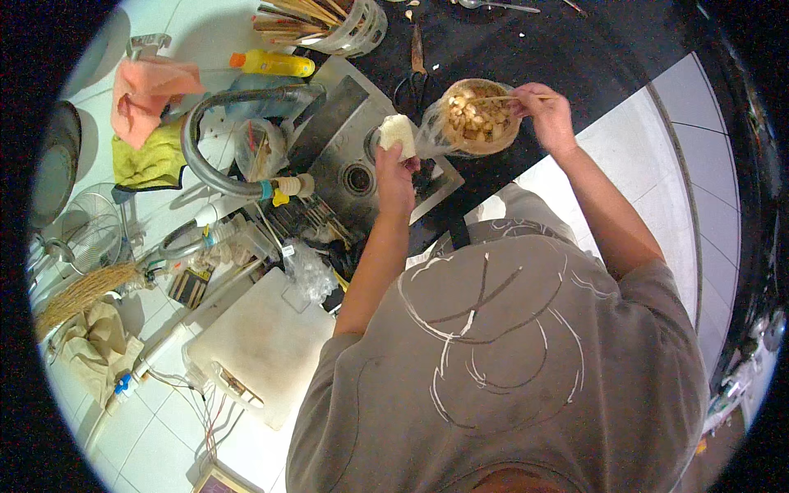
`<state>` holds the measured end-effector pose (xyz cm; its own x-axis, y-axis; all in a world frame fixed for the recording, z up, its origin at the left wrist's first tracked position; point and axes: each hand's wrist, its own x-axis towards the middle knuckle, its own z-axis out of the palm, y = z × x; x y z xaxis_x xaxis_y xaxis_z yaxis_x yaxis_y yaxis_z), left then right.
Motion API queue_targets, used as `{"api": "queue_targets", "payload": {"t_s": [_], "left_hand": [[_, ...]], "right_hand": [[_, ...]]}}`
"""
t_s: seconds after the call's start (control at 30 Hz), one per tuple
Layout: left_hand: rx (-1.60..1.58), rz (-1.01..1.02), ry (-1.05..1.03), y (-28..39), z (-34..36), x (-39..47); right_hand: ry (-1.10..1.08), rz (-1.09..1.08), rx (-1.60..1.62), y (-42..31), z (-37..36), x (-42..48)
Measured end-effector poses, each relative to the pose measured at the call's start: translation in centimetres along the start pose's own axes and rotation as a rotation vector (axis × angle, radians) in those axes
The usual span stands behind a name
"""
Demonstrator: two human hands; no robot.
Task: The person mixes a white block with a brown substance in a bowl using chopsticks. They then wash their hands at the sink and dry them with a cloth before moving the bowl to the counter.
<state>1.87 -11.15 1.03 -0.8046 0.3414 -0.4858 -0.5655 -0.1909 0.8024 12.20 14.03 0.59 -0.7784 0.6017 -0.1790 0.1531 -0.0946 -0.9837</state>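
Note:
My left hand (396, 179) grips a pale, whitish oblong piece (397, 134) over the edge of the steel sink; what it is made of I cannot tell. Between the fingers of my right hand (542, 114) is a thin wooden stick, perhaps chopsticks (500, 98), reaching over a round tan bowl (490, 140). Chopped pale and brown pieces (474, 117) fill much of this bowl. Clear plastic film (434, 132) hangs off the bowl's left side. Scissors (418, 68) with dark handles lie on the black counter just above and left of the bowl.
A steel sink (336, 163) with a drain and a curved grey hose (197, 142) is at left. Beyond it lie a yellow bottle (277, 63) and a basket of chopsticks (363, 31). A white cutting board (265, 345) is at lower left; a spoon (502, 6) rests at the top.

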Motion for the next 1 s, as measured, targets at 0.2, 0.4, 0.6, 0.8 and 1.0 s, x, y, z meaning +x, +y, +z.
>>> {"api": "queue_targets", "payload": {"t_s": [0.2, 0.4, 0.6, 0.8, 1.0], "left_hand": [[-0.024, -0.026, 0.05, -0.4, -1.2, 0.4], [-0.031, -0.006, 0.067, 0.0, -1.0, 0.3], [-0.073, -0.037, 0.03, -0.1, -1.6, 0.9], [-0.081, -0.023, 0.01, 0.2, -1.3, 0.7], [-0.158, -0.06, -0.008, 0.0, -2.3, 1.5]], "right_hand": [[-0.11, 0.141, -0.136, 0.6, -1.1, -2.4], [-0.023, 0.002, -0.096, -1.0, -0.4, -1.2], [-0.188, 0.104, -0.243, 0.3, 1.2, -3.4], [-0.008, 0.032, -0.008, 0.7, 0.7, -0.1], [-0.105, 0.056, -0.237, -0.4, 0.5, -3.8]]}}
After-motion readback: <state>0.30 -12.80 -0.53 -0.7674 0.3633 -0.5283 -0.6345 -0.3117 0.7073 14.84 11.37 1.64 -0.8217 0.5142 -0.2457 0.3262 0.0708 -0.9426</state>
